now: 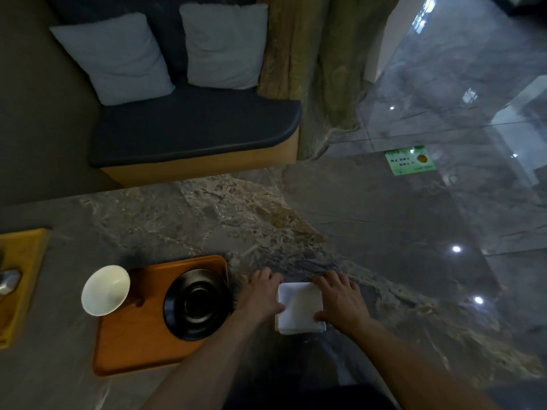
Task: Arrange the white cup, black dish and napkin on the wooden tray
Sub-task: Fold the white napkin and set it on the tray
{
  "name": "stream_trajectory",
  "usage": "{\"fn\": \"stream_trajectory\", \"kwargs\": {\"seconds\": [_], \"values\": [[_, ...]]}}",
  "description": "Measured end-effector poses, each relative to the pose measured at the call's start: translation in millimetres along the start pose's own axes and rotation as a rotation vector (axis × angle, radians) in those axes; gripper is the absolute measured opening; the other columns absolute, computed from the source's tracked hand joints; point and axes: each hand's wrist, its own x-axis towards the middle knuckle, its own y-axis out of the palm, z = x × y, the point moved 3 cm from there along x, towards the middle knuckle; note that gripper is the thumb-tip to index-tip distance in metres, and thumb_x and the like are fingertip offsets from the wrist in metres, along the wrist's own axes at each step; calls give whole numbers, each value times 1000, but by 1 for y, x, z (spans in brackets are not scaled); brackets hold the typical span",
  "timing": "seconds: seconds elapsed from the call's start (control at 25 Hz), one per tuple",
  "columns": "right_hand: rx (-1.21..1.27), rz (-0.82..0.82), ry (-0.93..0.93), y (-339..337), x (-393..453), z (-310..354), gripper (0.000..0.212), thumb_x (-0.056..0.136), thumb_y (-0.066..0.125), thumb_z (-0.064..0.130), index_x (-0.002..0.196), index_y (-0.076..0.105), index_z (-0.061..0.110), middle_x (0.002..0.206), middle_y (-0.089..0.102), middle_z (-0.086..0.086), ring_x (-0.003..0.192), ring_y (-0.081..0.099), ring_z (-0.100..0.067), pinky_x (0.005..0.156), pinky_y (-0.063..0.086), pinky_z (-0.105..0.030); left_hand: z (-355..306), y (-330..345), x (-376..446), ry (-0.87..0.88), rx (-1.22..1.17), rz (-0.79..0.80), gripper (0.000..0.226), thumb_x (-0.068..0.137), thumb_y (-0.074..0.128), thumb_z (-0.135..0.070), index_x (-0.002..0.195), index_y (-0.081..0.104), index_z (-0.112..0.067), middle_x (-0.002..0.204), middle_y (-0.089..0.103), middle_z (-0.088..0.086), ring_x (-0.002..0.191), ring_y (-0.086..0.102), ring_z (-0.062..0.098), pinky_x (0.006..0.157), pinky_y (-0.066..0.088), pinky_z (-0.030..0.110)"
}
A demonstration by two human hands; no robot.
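A folded white napkin (300,307) lies on the marble table just right of the wooden tray (133,335). My left hand (262,294) holds its left edge, thumb on top. My right hand (340,298) presses on its right edge with fingers spread. On the tray's right part sits the black dish (196,304), which overhangs the tray's right rim. The white cup (105,290) stands upright at the tray's far left corner, empty.
A yellow tray (20,279) with a metal object (9,281) sits at the left table edge. Beyond the table stands a dark bench (192,125) with two grey cushions. Glossy floor lies to the right, below the table's right edge.
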Motion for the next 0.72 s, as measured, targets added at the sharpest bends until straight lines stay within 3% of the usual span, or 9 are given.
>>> {"fn": "stream_trajectory", "kwargs": {"seconds": [0.28,0.4,0.52,0.64,0.72], "values": [[73,-16,37,-2,-4,5,74,63,80,44,123,38,32,132,49,3,122,41,-22,96,38,-40,-2,1,-13,-45,-168,-69,38,76,72,-30,95,39,-33,105,53,-1,98,51,20,68,37,29],[257,21,77,-8,-15,10,60,73,76,34,118,37,33,126,55,-2,115,50,-23,91,48,-43,-1,4,-22,-127,-255,-46,37,79,69,-31,91,35,-36,96,57,0,85,56,18,63,46,33],[506,46,88,-18,-31,15,46,82,70,21,118,40,22,117,59,-9,103,60,-26,83,55,-46,0,6,-33,-168,-502,-61,33,80,71,-27,96,43,-34,94,59,-4,81,57,10,59,46,24],[895,13,94,-31,-51,22,30,87,67,11,111,49,7,109,60,-19,99,60,-36,83,53,-54,5,6,-49,-205,-845,-47,30,80,75,-16,100,54,-21,102,65,6,90,61,16,70,53,29],[1109,13,97,-38,-64,29,21,90,63,11,108,52,6,109,59,-22,100,59,-39,82,52,-54,9,3,-63,-219,-997,-28,28,82,74,-13,106,60,-13,108,67,13,97,64,23,81,53,36]]}}
